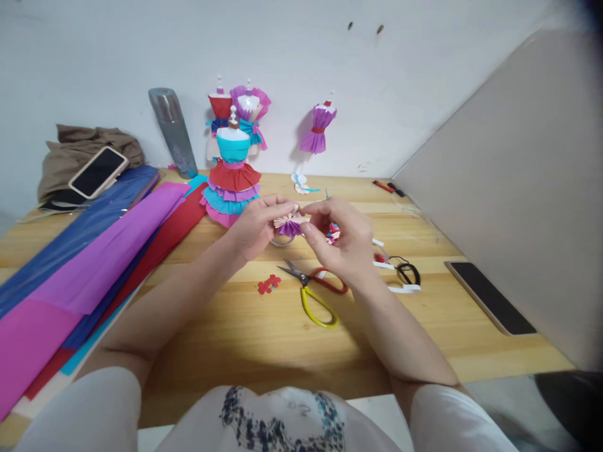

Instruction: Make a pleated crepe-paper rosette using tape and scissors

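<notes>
My left hand [258, 225] pinches a small pleated paper fan [289, 228], purple in the middle with pale peach folds around it. From the other side my right hand [343, 237] closes its thumb and fingers at the fan's right edge; whether it also grips something small there I cannot make out. Below the hands, scissors [308, 280] with one red and one yellow handle lie with their blades parted. Red paper scraps [269, 284] are beside the blade tips. A colourful patterned bit [333, 233] shows partly behind my right hand.
Crepe paper sheets [94, 263] cover the left side. Mini dress forms in paper dresses, one turquoise and red [234, 166], one purple [320, 129], stand by the wall. A bottle [173, 133], a phone [490, 297], a black band [409, 274] and a phone on cloth [98, 171] are around.
</notes>
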The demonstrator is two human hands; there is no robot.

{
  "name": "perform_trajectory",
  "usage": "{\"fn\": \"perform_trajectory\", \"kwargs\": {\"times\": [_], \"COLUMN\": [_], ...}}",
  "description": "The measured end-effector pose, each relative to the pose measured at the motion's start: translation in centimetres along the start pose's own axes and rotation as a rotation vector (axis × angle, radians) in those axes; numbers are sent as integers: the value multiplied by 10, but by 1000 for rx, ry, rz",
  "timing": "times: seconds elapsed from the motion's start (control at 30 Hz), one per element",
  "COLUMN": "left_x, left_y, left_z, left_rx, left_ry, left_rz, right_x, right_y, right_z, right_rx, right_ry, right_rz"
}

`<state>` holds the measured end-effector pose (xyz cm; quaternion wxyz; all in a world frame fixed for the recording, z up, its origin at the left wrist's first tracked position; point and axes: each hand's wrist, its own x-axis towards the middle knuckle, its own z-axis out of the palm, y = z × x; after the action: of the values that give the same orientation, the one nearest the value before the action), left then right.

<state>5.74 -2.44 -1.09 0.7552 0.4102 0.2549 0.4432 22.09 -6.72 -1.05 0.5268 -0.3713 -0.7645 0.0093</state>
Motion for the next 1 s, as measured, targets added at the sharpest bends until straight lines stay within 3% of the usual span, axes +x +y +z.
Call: {"fn": "perform_trajectory", "kwargs": {"times": [0.2, 0.4, 0.63, 1.0], "left_x": [-4, -5, -5, -4], "left_y": [-2, 2, 9, 8], "left_z": [5, 5, 1, 1], "left_rx": [167, 144, 92, 71], "left_ry": [49, 48, -10, -66], "left_rz": [145, 132, 99, 73], "right_x": [0, 3, 7, 9], "right_y": [2, 1, 6, 10], "right_z": [3, 0, -12, -11], "right_rx": [36, 139, 170, 188], "right_ry": [2, -14, -179, -166], "right_rz": [160, 230, 73, -30]}}
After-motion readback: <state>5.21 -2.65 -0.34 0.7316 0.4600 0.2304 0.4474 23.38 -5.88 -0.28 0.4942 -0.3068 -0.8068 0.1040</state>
